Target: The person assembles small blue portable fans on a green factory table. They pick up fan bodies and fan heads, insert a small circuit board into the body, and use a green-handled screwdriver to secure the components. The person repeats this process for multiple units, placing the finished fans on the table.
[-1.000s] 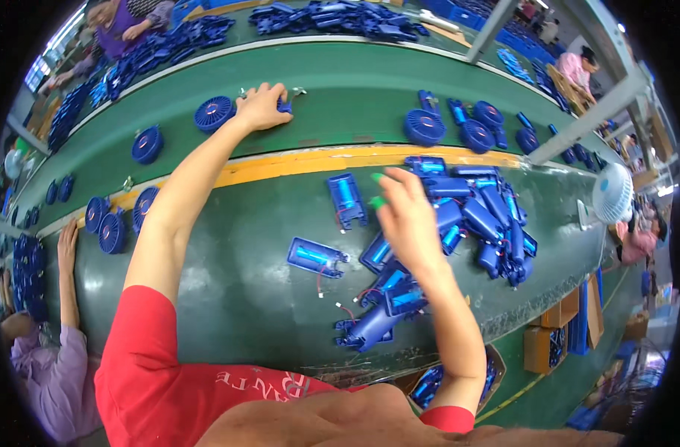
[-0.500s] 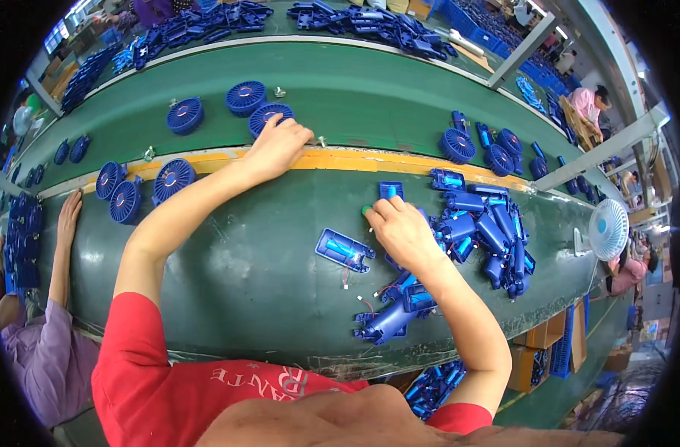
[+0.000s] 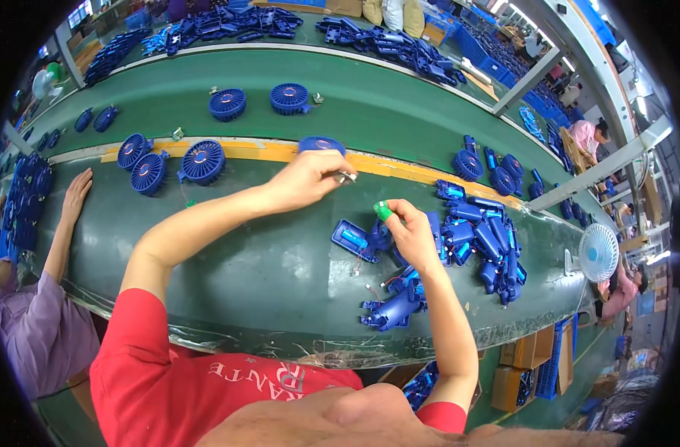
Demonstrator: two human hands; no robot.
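Note:
My left hand (image 3: 310, 180) is closed around a round blue fan head (image 3: 322, 144), slightly blurred, over the yellow strip. At its fingertips a small, pale metallic part (image 3: 346, 177) sticks out. To the right, my right hand (image 3: 412, 232) has its fingers curled above the table, a green cover (image 3: 384, 211) on one digit; what they hold, if anything, is too small to make out. An open blue handle casing (image 3: 352, 238) with a light-blue cell inside lies left of it, another casing (image 3: 381, 235) touching it. Nearer me lie more casings (image 3: 392, 309) with thin wires and white plugs.
A pile of blue casings (image 3: 489, 238) lies right of my right hand. Several fan heads (image 3: 203, 162) rest along the yellow strip (image 3: 265, 151); others (image 3: 288, 98) sit on the green belt (image 3: 369, 112). A white desk fan (image 3: 598, 252) stands far right. A co-worker's hand (image 3: 77, 195) rests at left.
My left hand has brought the fan head off the belt, toward me and rightward. My right hand has come back slightly, and a casing now lies against the open one. The view has shifted.

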